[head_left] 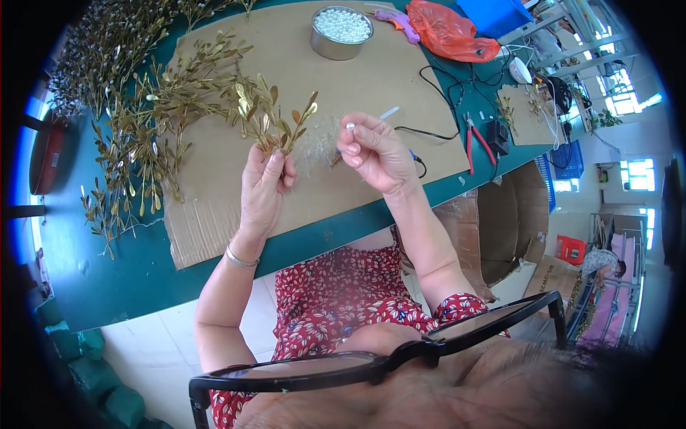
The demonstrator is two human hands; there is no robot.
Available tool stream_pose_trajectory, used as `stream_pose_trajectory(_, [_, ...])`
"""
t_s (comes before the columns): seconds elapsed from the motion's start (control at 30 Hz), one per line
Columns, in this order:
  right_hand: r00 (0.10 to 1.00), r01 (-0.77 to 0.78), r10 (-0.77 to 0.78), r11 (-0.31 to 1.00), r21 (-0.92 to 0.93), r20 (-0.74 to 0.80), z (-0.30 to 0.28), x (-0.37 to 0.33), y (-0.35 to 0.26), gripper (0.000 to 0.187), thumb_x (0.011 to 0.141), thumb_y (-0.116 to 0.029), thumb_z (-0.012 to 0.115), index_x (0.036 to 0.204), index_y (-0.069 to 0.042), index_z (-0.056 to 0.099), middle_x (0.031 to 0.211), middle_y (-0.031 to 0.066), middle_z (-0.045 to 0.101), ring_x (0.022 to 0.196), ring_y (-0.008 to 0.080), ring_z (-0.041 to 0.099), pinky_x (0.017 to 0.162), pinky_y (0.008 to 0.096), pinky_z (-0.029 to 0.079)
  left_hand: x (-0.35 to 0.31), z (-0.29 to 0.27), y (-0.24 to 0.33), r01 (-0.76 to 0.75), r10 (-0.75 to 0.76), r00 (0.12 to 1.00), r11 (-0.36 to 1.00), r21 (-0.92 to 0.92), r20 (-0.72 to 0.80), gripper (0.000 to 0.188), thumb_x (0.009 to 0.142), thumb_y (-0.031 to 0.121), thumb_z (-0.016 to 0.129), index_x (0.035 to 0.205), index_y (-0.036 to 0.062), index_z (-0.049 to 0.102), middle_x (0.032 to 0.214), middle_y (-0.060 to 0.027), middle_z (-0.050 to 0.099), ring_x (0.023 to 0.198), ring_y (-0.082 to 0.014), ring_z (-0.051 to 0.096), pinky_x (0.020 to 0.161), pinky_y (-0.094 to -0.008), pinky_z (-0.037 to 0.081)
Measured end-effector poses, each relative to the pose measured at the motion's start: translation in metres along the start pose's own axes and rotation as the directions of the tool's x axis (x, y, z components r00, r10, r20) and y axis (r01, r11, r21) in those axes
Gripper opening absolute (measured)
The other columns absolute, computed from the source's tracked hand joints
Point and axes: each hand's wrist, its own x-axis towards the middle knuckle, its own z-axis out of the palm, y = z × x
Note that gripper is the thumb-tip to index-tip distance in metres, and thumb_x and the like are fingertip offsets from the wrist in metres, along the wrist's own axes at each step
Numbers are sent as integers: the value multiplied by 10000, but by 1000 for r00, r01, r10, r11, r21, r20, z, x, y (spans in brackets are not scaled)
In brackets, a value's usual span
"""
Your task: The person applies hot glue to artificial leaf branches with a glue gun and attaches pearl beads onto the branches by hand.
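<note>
My left hand is closed around the stem end of a gold artificial leaf sprig, whose leaves fan out above the fingers. To its right, my right hand pinches a small white pearl bead between thumb and fingertip, apart from the sprig. Both hands are raised over a cardboard sheet on the green table. Beyond them stands a round metal tin full of white pearl beads.
More gold leaf sprigs lie heaped at the left. At the right are red-handled pliers, a black adapter with cables, and a glue gun beside a red plastic bag. An open cardboard box stands below the table's edge.
</note>
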Motion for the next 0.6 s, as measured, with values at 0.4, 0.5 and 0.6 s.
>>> stream_pose_trajectory(0.4, [999,33,-39,989,-141,-35,0,-6,24,153,782,-30,703,895,-56,603,838,111,647,672,148,570,558,257,447,-2,1,1,16,-16,1000,1000,-12,20,227,993,151,416,1195,47,420,760,-20,477,661,-94,415,634,-236,367])
stream_pose_trajectory(0.5, [994,74,-86,981,-180,-62,2,-5,27,160,779,-7,694,917,-34,618,826,117,651,660,162,579,566,268,461,-1,2,-1,15,-15,1000,1000,2,9,216,989,161,433,1171,45,426,763,-10,487,663,-79,428,611,-211,368])
stream_pose_trajectory(0.6, [983,99,-140,949,-299,-118,7,-3,29,180,769,17,694,938,-1,637,810,111,652,647,170,585,586,276,478,-1,2,-1,12,-12,1000,999,31,3,210,984,172,449,1151,46,432,765,2,498,662,-61,440,582,-182,361])
